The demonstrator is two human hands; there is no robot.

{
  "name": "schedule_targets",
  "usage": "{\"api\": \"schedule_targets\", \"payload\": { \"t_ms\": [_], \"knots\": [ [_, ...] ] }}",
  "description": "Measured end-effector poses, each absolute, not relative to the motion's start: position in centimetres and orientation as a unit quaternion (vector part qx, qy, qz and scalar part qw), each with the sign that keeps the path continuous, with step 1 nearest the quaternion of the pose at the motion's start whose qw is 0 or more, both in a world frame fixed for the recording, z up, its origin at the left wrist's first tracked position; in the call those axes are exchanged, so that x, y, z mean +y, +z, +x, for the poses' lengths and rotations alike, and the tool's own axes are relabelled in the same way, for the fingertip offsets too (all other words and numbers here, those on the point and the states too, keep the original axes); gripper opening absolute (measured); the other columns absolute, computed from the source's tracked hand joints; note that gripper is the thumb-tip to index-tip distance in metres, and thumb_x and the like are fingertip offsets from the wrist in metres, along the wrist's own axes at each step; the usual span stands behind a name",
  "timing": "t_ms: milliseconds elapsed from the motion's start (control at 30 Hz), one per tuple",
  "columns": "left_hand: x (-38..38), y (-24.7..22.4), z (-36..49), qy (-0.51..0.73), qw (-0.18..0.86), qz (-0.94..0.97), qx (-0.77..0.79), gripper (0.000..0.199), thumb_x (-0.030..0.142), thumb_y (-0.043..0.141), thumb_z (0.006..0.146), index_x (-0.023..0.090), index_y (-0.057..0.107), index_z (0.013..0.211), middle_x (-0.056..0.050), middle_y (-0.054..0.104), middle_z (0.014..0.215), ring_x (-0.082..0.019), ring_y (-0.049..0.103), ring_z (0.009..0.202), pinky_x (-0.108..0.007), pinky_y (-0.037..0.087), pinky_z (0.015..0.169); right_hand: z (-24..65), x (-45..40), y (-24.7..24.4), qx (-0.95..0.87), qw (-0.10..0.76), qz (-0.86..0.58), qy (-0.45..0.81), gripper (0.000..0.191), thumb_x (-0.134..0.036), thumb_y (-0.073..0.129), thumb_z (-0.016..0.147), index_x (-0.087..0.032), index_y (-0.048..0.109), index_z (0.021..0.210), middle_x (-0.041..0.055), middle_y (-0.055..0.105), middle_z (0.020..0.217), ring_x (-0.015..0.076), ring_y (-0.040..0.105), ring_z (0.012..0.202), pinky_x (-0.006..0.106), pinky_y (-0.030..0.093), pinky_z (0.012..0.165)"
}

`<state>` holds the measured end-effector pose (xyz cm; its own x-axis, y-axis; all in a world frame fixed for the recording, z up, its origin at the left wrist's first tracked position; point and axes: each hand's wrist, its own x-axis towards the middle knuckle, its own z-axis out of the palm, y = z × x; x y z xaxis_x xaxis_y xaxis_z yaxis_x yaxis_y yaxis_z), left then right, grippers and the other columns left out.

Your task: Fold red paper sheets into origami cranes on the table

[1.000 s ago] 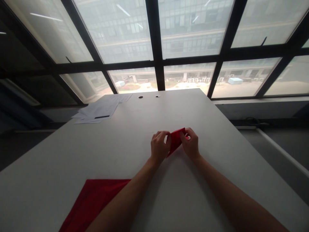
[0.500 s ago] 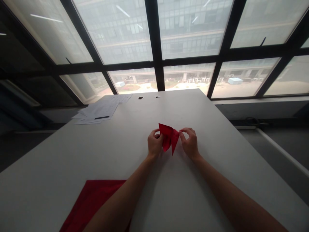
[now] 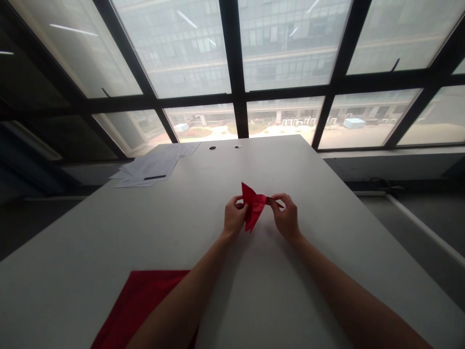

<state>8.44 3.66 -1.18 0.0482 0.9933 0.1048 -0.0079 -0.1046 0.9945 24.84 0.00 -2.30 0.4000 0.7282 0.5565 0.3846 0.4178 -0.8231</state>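
Head view: a dark-framed window [image 3: 283, 43] spans the far side, and in front of it spreads a white tabletop [image 3: 145, 232]. Two bare forearms reach in over it from the near edge. The left one crosses a flat red sheet [image 3: 141, 295] lying at the lower left and hides part of it. Loose white papers [image 3: 148, 165] overlap at the far left of the tabletop. Near the middle, the left hand [image 3: 234, 218] has its grip clamped on the left side of a folded red piece [image 3: 257, 206], while the right hand [image 3: 286, 218] has its grip pinched on the narrow right end, whose tip pokes out past the thumb. Between the hands, the piece has one point up and others down; whether the lower points touch the tabletop, I cannot tell. A dark strip [image 3: 154, 177] lies on the papers. Smallest are two round holes [image 3: 212, 148] near the far edge.
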Motion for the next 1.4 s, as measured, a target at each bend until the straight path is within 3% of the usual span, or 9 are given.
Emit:
{"api": "schedule_targets", "payload": {
  "t_ms": [133, 433, 600, 700, 800, 900, 1000, 1167, 1400],
  "knots": [
    [4.0, -1.0, 8.2, 0.533, 0.526, 0.492, 0.444, 0.044, 0.032, 0.080, 0.068, 0.012, 0.062, 0.104, -0.003, 0.068, 0.063, -0.011, 0.056, 0.044, -0.018, 0.037, 0.040, 25.3, 0.5, -3.0, -0.446, 0.695, -0.514, 0.231, 0.021, -0.038, 0.063, 0.087, -0.019, 0.060, 0.079, 0.0017, 0.063, 0.071, 0.0187, 0.062, 0.066, 0.032, 0.052, 0.063],
    [5.7, -1.1, 6.4, 0.613, 0.641, 0.287, 0.362, 0.040, 0.017, 0.073, 0.067, 0.014, 0.060, 0.104, -0.004, 0.070, 0.082, -0.011, 0.064, 0.062, -0.020, 0.051, 0.055, 25.6, 0.6, -3.1, -0.450, 0.678, -0.510, 0.278, 0.023, -0.030, 0.063, 0.082, -0.017, 0.070, 0.100, -0.0036, 0.055, 0.060, 0.0129, 0.050, 0.055, 0.024, 0.041, 0.053],
    [5.8, -1.3, 6.6, 0.632, 0.612, 0.297, 0.371, 0.043, 0.020, 0.075, 0.066, 0.014, 0.059, 0.106, -0.003, 0.069, 0.079, -0.012, 0.063, 0.061, -0.020, 0.051, 0.054, 25.8, 0.7, -3.1, -0.432, 0.682, -0.531, 0.259, 0.023, -0.031, 0.059, 0.083, -0.016, 0.070, 0.097, 0.0022, 0.065, 0.070, 0.0173, 0.058, 0.063, 0.029, 0.046, 0.060],
    [5.6, -1.5, 7.0, 0.636, 0.577, 0.340, 0.384, 0.043, 0.024, 0.075, 0.067, 0.013, 0.059, 0.105, -0.003, 0.068, 0.075, -0.013, 0.062, 0.058, -0.022, 0.050, 0.053, 25.4, 0.2, -2.6, -0.472, 0.654, -0.568, 0.162, 0.020, -0.029, 0.055, 0.084, -0.018, 0.071, 0.090, 0.0069, 0.069, 0.082, 0.0221, 0.062, 0.079, 0.036, 0.049, 0.075],
    [5.2, -1.7, 7.2, 0.623, 0.540, 0.397, 0.404, 0.041, 0.029, 0.074, 0.070, 0.014, 0.060, 0.106, -0.003, 0.068, 0.074, -0.012, 0.060, 0.054, -0.021, 0.046, 0.049, 24.9, -0.4, -1.9, -0.528, 0.601, -0.599, 0.029, 0.021, -0.031, 0.062, 0.081, -0.021, 0.072, 0.096, 0.0090, 0.068, 0.101, 0.0265, 0.058, 0.101, 0.044, 0.042, 0.093],
    [4.8, -1.7, 7.3, 0.608, 0.515, 0.447, 0.407, 0.041, 0.032, 0.073, 0.072, 0.015, 0.060, 0.107, -0.003, 0.068, 0.076, -0.012, 0.059, 0.053, -0.019, 0.043, 0.047, 24.8, -0.7, -1.8, -0.532, 0.571, -0.625, -0.018, 0.025, -0.034, 0.069, 0.078, -0.022, 0.071, 0.099, 0.0087, 0.067, 0.106, 0.0281, 0.056, 0.105, 0.046, 0.038, 0.096],
    [4.4, -1.6, 7.4, 0.587, 0.500, 0.497, 0.397, 0.040, 0.035, 0.072, 0.075, 0.016, 0.060, 0.108, -0.002, 0.066, 0.072, -0.011, 0.056, 0.051, -0.018, 0.039, 0.044, 25.5, -0.3, -2.1, -0.503, 0.586, -0.635, -0.006, 0.015, -0.032, 0.062, 0.083, -0.021, 0.072, 0.083, 0.0080, 0.070, 0.095, 0.0262, 0.058, 0.096, 0.044, 0.040, 0.092],
    [4.3, -1.4, 7.3, 0.586, 0.493, 0.519, 0.380, 0.039, 0.036, 0.072, 0.076, 0.016, 0.060, 0.108, -0.001, 0.065, 0.071, -0.014, 0.060, 0.058, -0.020, 0.043, 0.050, 26.8, 0.4, -2.0, -0.439, 0.653, -0.614, 0.066, 0.020, -0.032, 0.055, 0.084, -0.017, 0.069, 0.081, 0.0064, 0.069, 0.080, 0.0229, 0.060, 0.081, 0.037, 0.045, 0.080],
    [4.7, -1.6, 6.9, 0.602, 0.512, 0.495, 0.361, 0.043, 0.039, 0.076, 0.075, 0.018, 0.059, 0.108, -0.002, 0.068, 0.075, -0.016, 0.063, 0.065, -0.025, 0.049, 0.060, 29.2, 0.3, 0.1, -0.385, 0.662, -0.613, 0.195, 0.016, -0.029, 0.057, 0.073, -0.017, 0.065, 0.067, 0.0011, 0.063, 0.061, 0.0177, 0.055, 0.061, 0.029, 0.042, 0.059]
  ]
}}
